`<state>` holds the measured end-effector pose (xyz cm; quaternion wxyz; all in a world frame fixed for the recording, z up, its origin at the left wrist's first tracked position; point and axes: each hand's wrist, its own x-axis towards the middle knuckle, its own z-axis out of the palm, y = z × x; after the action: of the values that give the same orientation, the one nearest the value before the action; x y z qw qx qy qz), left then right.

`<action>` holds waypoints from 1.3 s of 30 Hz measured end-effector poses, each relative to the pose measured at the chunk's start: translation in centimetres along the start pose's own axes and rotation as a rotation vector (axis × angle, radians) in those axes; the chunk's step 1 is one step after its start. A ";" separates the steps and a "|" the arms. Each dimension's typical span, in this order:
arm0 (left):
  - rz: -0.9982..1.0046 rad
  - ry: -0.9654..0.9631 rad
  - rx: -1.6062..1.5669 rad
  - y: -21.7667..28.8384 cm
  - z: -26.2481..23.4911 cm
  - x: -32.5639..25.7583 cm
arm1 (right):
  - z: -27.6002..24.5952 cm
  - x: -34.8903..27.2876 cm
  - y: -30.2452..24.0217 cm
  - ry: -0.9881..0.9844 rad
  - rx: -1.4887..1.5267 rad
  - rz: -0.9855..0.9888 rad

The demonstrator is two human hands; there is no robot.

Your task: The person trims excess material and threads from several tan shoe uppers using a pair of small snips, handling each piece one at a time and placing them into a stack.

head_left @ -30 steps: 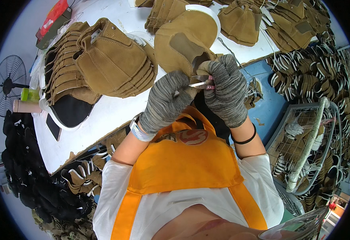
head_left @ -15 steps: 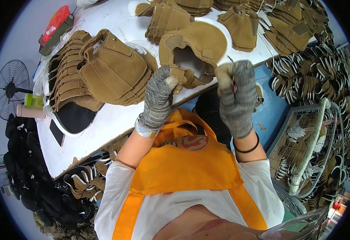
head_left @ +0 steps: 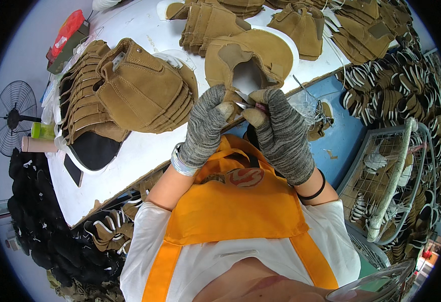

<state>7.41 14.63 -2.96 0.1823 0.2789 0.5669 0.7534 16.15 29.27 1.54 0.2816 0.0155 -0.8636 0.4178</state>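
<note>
Both hands wear grey knit gloves with bare-looking tan fingertips. My left hand (head_left: 204, 126) is closed on the near edge of a brown suede shoe upper (head_left: 263, 48), whose opening faces me at the table's edge. My right hand (head_left: 285, 132) is closed around small thread snips (head_left: 242, 105). The two pointed blades stand apart and point left, close to my left fingertips and the upper's edge. Most of the snips' handle is hidden by the right fingers. What exactly lies between the blades is too small to make out.
Stacked brown uppers (head_left: 142, 90) stand left on the white table (head_left: 97, 189), near a dark phone-like slab (head_left: 73, 170). More uppers (head_left: 301, 32) lie at the back. A fan (head_left: 13, 118) is far left. Right are a wire basket (head_left: 376, 186) and heaped shoe pieces (head_left: 381, 88).
My right hand has moved left and down from beside the upper, bringing the snips to its near edge by my left fingers. The upper has turned and shifted slightly right.
</note>
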 end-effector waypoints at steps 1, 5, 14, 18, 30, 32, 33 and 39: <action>-0.010 -0.014 -0.035 0.1 0.0 0.0 | 0.0 0.1 0.0 -0.007 -0.028 -0.014; -0.042 -0.063 -0.200 0.4 -0.3 0.2 | 0.7 0.0 0.7 0.059 -0.008 -0.038; -0.078 -0.018 -0.265 0.5 0.1 0.0 | 1.3 -0.1 1.6 0.043 -0.126 -0.140; -0.079 0.001 -0.176 0.7 0.2 0.0 | 1.2 0.1 1.5 0.023 -0.108 -0.170; 0.018 0.062 -0.093 1.1 0.4 0.4 | -0.6 0.7 1.5 0.228 0.635 0.249; -0.023 0.083 -0.112 1.1 0.7 0.1 | -0.5 1.9 2.4 0.403 0.471 0.089; -0.043 0.093 -0.120 1.0 0.8 0.1 | -1.0 2.1 2.3 0.358 0.442 0.118; -0.084 0.059 -0.084 0.8 1.0 -0.2 | -2.0 2.9 2.9 0.091 0.386 0.251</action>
<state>8.24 15.04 -2.03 0.2087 0.2246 0.5512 0.7760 13.85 33.17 1.94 0.2578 -0.0574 -0.7494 0.6072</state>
